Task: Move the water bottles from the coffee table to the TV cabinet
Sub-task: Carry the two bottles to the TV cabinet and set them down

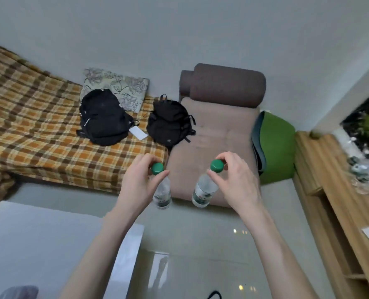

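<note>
left hand (137,182) holding left bottle (162,192), right hand (235,180) holding right bottle (204,190)

Bottle labels (201,194) too blurred to read; no other text legible.

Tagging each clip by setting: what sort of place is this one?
Most likely a home living room. A sofa with a plaid cover holds two black backpacks, a brown chaise runs beside it, and a wooden cabinet stands at right. Each hand carries a green-capped water bottle.
</note>
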`<act>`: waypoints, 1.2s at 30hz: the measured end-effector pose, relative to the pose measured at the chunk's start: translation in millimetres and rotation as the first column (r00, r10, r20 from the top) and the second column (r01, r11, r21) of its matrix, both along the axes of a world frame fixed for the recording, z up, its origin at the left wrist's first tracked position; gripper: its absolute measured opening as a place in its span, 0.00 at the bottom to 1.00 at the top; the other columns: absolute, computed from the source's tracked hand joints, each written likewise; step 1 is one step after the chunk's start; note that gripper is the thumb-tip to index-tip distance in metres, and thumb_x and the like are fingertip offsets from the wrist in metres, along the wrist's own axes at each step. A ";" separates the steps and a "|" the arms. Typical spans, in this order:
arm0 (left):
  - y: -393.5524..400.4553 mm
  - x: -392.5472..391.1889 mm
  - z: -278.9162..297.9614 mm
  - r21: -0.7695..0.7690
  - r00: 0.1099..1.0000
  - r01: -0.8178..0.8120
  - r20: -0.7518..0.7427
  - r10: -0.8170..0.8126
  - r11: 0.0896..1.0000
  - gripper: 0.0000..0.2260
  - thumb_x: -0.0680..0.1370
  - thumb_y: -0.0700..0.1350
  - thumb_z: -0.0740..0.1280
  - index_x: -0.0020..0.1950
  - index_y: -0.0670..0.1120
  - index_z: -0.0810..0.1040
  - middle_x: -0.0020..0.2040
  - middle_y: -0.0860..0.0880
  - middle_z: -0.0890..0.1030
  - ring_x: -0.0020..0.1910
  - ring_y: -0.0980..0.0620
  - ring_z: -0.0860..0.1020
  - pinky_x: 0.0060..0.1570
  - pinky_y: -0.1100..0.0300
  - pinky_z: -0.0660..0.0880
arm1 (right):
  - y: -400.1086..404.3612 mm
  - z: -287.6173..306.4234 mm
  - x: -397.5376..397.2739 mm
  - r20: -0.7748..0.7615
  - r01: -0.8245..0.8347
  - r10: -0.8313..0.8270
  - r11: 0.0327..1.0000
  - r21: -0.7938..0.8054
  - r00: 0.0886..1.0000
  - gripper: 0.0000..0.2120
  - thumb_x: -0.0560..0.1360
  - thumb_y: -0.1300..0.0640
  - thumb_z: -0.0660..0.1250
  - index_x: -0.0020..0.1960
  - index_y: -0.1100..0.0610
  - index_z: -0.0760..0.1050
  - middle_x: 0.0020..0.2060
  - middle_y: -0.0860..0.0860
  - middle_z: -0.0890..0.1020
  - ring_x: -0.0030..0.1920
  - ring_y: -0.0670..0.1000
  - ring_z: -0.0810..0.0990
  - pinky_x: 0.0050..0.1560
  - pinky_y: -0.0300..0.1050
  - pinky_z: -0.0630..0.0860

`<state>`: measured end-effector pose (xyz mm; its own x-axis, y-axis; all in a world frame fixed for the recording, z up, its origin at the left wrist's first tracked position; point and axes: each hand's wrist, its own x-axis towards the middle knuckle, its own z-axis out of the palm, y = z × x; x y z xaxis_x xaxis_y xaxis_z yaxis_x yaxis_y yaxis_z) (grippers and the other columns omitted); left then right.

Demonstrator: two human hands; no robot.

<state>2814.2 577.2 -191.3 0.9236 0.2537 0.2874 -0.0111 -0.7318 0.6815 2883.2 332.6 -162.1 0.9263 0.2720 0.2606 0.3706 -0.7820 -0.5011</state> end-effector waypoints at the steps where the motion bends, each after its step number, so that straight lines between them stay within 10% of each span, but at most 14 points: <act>1: -20.1 16.2 3.0 0.001 0.999 0.034 0.001 -0.034 0.999 0.10 0.77 0.50 0.75 0.51 0.49 0.76 0.46 0.52 0.76 0.45 0.59 0.74 0.42 0.68 0.70 | -24.2 1.2 7.8 0.001 0.031 -0.031 1.000 0.003 1.000 0.12 0.75 0.47 0.73 0.53 0.49 0.73 0.50 0.45 0.79 0.51 0.53 0.78 0.46 0.51 0.74; 16: -312.5 212.4 19.7 0.056 0.898 0.434 0.061 -0.437 0.899 0.11 0.76 0.51 0.76 0.52 0.50 0.77 0.47 0.54 0.77 0.46 0.52 0.76 0.47 0.52 0.77 | -338.6 14.7 89.6 0.067 0.428 -0.429 0.903 0.033 0.901 0.14 0.73 0.50 0.76 0.53 0.52 0.75 0.44 0.45 0.75 0.46 0.55 0.77 0.44 0.54 0.75; 36: -584.6 481.0 27.9 0.117 0.460 0.882 -0.005 -0.888 0.457 0.15 0.74 0.53 0.78 0.50 0.45 0.78 0.44 0.50 0.78 0.43 0.48 0.76 0.45 0.53 0.75 | -550.1 3.6 244.0 -0.124 0.829 -0.822 0.560 0.006 0.556 0.11 0.74 0.44 0.73 0.48 0.41 0.70 0.41 0.39 0.78 0.41 0.42 0.77 0.38 0.45 0.77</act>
<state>3295.2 -7.4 -163.4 0.6196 -0.7207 0.3108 -0.7197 -0.3638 0.5913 3127.2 -217.5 -158.5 0.7572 -0.6367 0.1456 -0.4740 -0.6890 -0.5482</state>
